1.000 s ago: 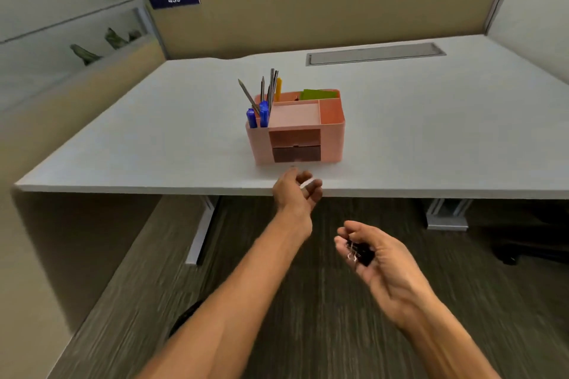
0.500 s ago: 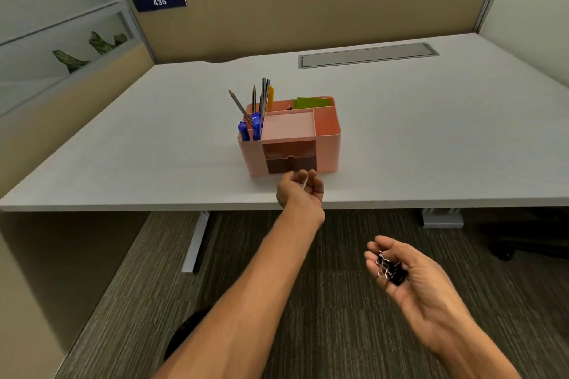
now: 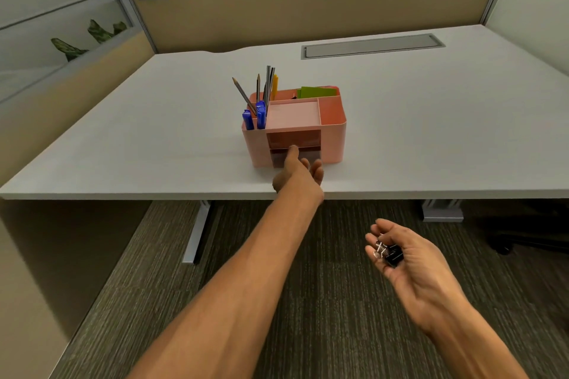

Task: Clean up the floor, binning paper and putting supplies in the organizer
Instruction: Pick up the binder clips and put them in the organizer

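Right hand cups binder clips; left hand reaches to the organizer's drawers.

Nearest, the right hand (image 3: 409, 258) is half curled, palm up over the carpet (image 3: 323, 301), cradling black binder clips (image 3: 388, 253) with silver handles; how many cannot be told. Farther, the left hand (image 3: 298, 175) stretches over the desk (image 3: 154, 132) edge, forefinger extended and touching the front drawers of the pink organizer (image 3: 331, 144), other fingers loosely bent and holding nothing visible. The hand hides part of the lower drawer. In the organizer's left compartment stand blue markers (image 3: 260, 115) and pencils (image 3: 243, 95); green sticky notes (image 3: 317, 91) sit at its far side. A tan partition (image 3: 308, 2) stands beyond.
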A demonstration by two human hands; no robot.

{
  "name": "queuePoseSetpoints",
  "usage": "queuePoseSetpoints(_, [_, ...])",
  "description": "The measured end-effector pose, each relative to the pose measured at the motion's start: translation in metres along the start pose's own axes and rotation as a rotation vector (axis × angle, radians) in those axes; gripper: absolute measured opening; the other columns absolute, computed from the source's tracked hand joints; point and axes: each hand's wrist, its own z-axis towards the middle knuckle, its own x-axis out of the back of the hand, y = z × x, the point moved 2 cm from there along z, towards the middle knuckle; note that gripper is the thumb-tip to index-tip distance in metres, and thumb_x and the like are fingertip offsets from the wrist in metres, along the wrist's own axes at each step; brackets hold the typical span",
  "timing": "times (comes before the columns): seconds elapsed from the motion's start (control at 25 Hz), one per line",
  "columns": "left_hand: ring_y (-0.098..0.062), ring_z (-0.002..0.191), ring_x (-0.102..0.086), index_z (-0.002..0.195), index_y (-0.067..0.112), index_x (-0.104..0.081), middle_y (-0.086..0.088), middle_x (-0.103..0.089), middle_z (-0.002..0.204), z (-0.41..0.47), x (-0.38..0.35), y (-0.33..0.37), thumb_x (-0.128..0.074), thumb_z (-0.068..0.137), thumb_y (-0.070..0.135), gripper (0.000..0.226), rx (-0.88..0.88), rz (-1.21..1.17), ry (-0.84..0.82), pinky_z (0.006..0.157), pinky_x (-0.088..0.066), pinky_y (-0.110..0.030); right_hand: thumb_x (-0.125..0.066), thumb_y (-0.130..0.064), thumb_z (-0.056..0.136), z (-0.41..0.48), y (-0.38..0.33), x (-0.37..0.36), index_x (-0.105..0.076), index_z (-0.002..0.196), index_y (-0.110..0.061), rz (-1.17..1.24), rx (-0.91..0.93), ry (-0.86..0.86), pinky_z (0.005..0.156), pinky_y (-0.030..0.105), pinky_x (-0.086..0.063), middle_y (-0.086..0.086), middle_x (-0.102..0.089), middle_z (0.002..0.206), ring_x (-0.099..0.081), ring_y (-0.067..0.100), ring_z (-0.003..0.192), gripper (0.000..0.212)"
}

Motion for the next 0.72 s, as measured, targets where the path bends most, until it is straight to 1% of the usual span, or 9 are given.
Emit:
queuePoseSetpoints(0.08, [-0.015, 0.058, -0.067, 0.095, 0.008, -0.064, -0.005, -0.067, 0.077, -0.001, -0.004, 0.004, -0.073, 0.086, 0.033, 0.028, -0.002, 0.009, 0.017, 0.063, -0.061, -0.024, -0.054, 0.003, 0.093, -0.004, 0.003, 0.0, -0.066, 0.114, -0.004, 0.031, -0.014, -0.005, 0.088, 0.037, -0.055, 0.015, -0.066, 0.118, -0.066, 0.026, 0.109, 0.025])
queuePoseSetpoints(0.16, [-0.016, 0.059, -0.067, 0.09, 0.009, -0.061, -0.005, -0.066, 0.077, -0.004, -0.003, 0.004, -0.072, 0.087, 0.032, 0.026, -0.011, 0.042, 0.031, 0.067, -0.062, -0.026, -0.055, 0.003, 0.092, -0.008, 0.003, -0.001, -0.066, 0.114, -0.002, 0.063, -0.017, -0.006, 0.086, 0.037, -0.056, 0.017, -0.066, 0.118, -0.066, 0.027, 0.109, 0.025])
queuePoseSetpoints(0.2, [-0.016, 0.059, -0.067, 0.087, 0.009, -0.06, -0.005, -0.066, 0.076, -0.005, -0.001, 0.003, -0.071, 0.087, 0.032, 0.026, -0.015, 0.064, 0.041, 0.066, -0.062, -0.026, -0.056, 0.003, 0.092, -0.009, 0.002, -0.003, -0.067, 0.113, -0.001, 0.079, -0.017, -0.006, 0.086, 0.037, -0.056, 0.017, -0.066, 0.118, -0.067, 0.028, 0.108, 0.024])
queuePoseSetpoints(0.28, [-0.015, 0.056, -0.067, 0.083, 0.01, -0.059, -0.004, -0.066, 0.075, -0.006, 0.006, 0.0, -0.07, 0.088, 0.031, 0.024, -0.022, 0.095, 0.065, 0.058, -0.06, -0.024, -0.058, -0.001, 0.092, -0.011, -0.005, -0.011, -0.067, 0.111, -0.001, 0.117, -0.013, -0.023, 0.085, 0.037, -0.057, 0.018, -0.067, 0.118, -0.068, 0.028, 0.107, 0.021])
queuePoseSetpoints(0.4, [-0.013, 0.049, -0.066, 0.079, 0.009, -0.061, -0.005, -0.067, 0.069, -0.008, 0.015, -0.004, -0.07, 0.087, 0.031, 0.026, -0.027, 0.111, 0.086, 0.048, -0.057, -0.02, -0.056, -0.003, 0.093, -0.009, -0.022, -0.04, -0.065, 0.116, 0.002, 0.186, -0.023, -0.116, 0.091, 0.037, -0.057, 0.02, -0.064, 0.123, -0.066, 0.03, 0.112, 0.025])
queuePoseSetpoints(0.48, [-0.013, 0.049, -0.066, 0.075, 0.01, -0.059, -0.005, -0.067, 0.067, -0.008, 0.019, -0.006, -0.071, 0.087, 0.031, 0.028, -0.027, 0.102, 0.069, 0.049, -0.056, -0.021, -0.049, 0.004, 0.09, -0.004, -0.037, -0.07, -0.06, 0.119, 0.005, 0.249, -0.048, -0.196, 0.099, 0.04, -0.054, 0.023, -0.057, 0.128, -0.061, 0.033, 0.116, 0.031])
queuePoseSetpoints(0.56, [-0.014, 0.054, -0.069, 0.075, 0.01, -0.058, -0.004, -0.069, 0.069, -0.008, 0.021, -0.005, -0.072, 0.087, 0.03, 0.027, -0.024, 0.092, 0.044, 0.052, -0.057, -0.022, -0.045, 0.009, 0.087, 0.004, -0.051, -0.103, -0.056, 0.124, 0.008, 0.26, -0.067, -0.243, 0.105, 0.041, -0.05, 0.026, -0.053, 0.131, -0.057, 0.035, 0.119, 0.039])
queuePoseSetpoints(0.64, [-0.015, 0.058, -0.07, 0.078, 0.01, -0.059, -0.005, -0.071, 0.074, -0.007, 0.024, -0.005, -0.073, 0.085, 0.032, 0.027, -0.009, 0.088, 0.033, 0.053, -0.057, -0.024, -0.049, 0.006, 0.088, 0.012, -0.061, -0.134, -0.053, 0.13, 0.008, 0.226, -0.084, -0.257, 0.108, 0.041, -0.047, 0.027, -0.052, 0.132, -0.055, 0.037, 0.121, 0.042])
queuePoseSetpoints(0.72, [-0.016, 0.06, -0.07, 0.079, 0.012, -0.058, -0.006, -0.071, 0.077, -0.008, 0.026, -0.004, -0.076, 0.083, 0.033, 0.028, 0.001, 0.081, 0.037, 0.054, -0.057, -0.025, -0.051, -0.003, 0.091, 0.018, -0.061, -0.158, -0.048, 0.134, 0.003, 0.201, -0.127, -0.239, 0.111, 0.043, -0.043, 0.025, -0.052, 0.132, -0.051, 0.039, 0.123, 0.044])
